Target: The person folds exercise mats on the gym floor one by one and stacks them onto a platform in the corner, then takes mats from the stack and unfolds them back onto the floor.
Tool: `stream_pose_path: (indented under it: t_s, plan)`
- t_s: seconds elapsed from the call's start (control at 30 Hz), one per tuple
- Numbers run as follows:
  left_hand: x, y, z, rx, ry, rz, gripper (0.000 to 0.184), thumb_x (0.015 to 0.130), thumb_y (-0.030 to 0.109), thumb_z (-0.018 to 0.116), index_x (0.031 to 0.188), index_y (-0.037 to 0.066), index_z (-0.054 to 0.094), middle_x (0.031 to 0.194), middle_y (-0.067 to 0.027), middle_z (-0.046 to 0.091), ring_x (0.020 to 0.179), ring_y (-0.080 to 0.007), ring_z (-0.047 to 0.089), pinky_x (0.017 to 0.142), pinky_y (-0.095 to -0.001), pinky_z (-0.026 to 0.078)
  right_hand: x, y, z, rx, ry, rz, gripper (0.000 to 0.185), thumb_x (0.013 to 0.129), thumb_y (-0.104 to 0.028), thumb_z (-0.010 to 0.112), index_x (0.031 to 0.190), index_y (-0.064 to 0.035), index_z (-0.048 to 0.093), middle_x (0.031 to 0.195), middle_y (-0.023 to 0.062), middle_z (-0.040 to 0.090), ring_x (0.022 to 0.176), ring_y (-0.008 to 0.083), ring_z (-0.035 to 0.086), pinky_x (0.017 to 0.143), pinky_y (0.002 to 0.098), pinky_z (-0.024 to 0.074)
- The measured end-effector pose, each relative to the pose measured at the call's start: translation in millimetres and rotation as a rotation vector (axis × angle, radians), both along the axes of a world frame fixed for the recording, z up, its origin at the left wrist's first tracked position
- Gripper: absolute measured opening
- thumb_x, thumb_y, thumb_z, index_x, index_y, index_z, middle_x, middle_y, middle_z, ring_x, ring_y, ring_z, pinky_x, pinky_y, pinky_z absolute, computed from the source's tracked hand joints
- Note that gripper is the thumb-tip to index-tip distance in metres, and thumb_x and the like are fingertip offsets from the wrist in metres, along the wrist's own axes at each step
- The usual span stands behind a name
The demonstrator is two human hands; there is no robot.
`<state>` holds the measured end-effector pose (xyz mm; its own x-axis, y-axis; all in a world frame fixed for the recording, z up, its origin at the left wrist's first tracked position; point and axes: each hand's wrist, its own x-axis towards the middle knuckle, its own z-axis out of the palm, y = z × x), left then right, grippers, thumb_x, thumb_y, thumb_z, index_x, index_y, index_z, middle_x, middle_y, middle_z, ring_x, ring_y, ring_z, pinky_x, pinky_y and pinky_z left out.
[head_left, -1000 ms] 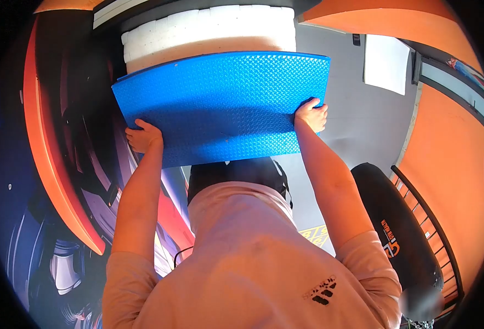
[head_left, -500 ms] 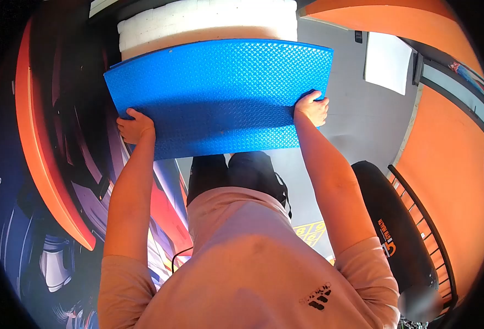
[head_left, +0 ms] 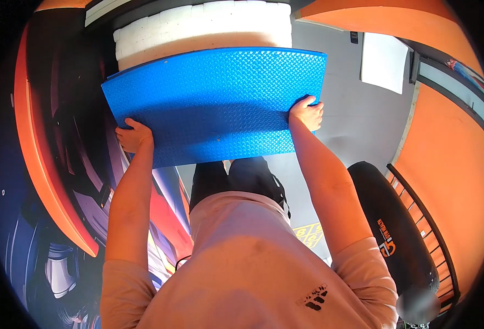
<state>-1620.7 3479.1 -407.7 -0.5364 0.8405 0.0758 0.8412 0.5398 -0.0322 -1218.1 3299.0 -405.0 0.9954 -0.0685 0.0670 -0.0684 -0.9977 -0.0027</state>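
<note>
Blue and textured, one mat (head_left: 214,104) is up before my legs, lifted and not set down; whether others lie under it, I can't tell. My left hand (head_left: 136,136) and right hand (head_left: 307,115) clasp opposite side edges. Beyond sits one white padded block (head_left: 203,27); one black bag (head_left: 392,230) stands to my right.

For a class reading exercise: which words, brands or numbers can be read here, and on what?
"GYM HEALTH": black cylindrical bag.
"adidas", upside down and worn: pale pink fabric T-shirt.
"8": yellow floor grid; its other numbers are too small to read surely.
</note>
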Motion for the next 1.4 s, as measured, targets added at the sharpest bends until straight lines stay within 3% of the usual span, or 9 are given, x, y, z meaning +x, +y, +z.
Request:
stream_pose_path:
  t_s: [1.4]
  plan:
    - [-1.7, -1.7, -1.2, 0.017, 0.008, 0.007, 0.057, 0.091, 0.050, 0.040, 0.120, 0.002, 0.052, 0.115, -0.0178, 0.059, 0.106, -0.0359, 0.056, 0.088, -0.0497, 0.042, -2.6, 0.3, 1.6, -0.018, 0.039, 0.000, 0.053, 0.089, -0.048, 0.036, 0.108, -0.0049, 0.060, 0.104, 0.0173, 0.066, 0.095, 0.0368, 0.061, 0.081, 0.0507, 0.0422]
